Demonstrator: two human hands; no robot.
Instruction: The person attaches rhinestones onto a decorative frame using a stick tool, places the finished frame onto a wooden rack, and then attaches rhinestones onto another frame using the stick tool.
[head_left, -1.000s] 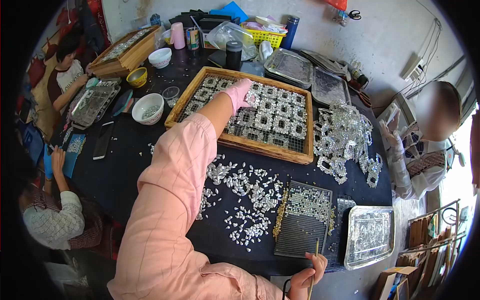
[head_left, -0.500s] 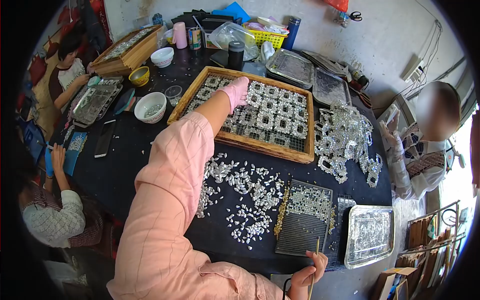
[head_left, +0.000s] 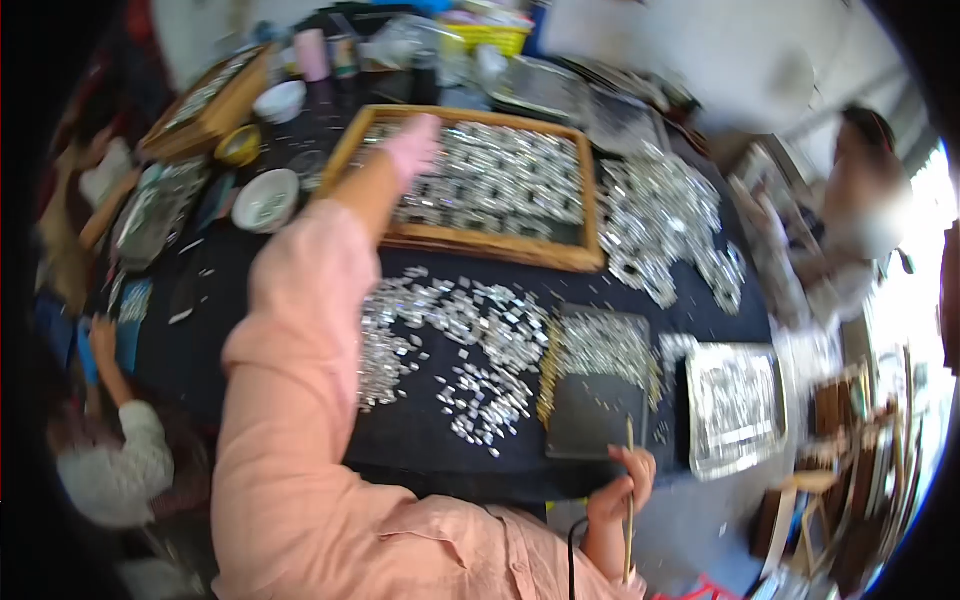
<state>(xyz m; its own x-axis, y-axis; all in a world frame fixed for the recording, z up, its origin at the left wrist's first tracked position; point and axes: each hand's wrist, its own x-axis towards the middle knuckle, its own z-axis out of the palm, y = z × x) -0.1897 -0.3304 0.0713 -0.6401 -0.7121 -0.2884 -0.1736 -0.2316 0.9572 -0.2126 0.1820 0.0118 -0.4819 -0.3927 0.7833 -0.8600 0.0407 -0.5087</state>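
My left hand [head_left: 412,148], in a thin pink glove, reaches over the left part of a wooden-framed tray [head_left: 490,258]. Its fingers look stretched out over rows of sparkling square rhinestone pieces [head_left: 510,170]; blur hides whether they touch any. Close to my body at the lower right, my right hand [head_left: 622,488] grips a thin wooden stick [head_left: 629,530], held upright. Just beyond that hand lies a dark grooved board [head_left: 595,415], its upper half covered with small silvery stones [head_left: 605,345]. Gold-coloured bits [head_left: 547,385] line the board's sides.
Loose silvery stones [head_left: 490,400] spread over the dark tabletop [head_left: 300,310]. A heap of rhinestone pieces [head_left: 660,220] lies right of the frame, a metal tray [head_left: 738,410] at the right edge. White bowl [head_left: 266,200] at left. Co-workers sit left and right.
The whole view has shifted and blurred, so the table appears higher and further left. My left hand stays over the tray's left part, and my right hand still holds the stick.
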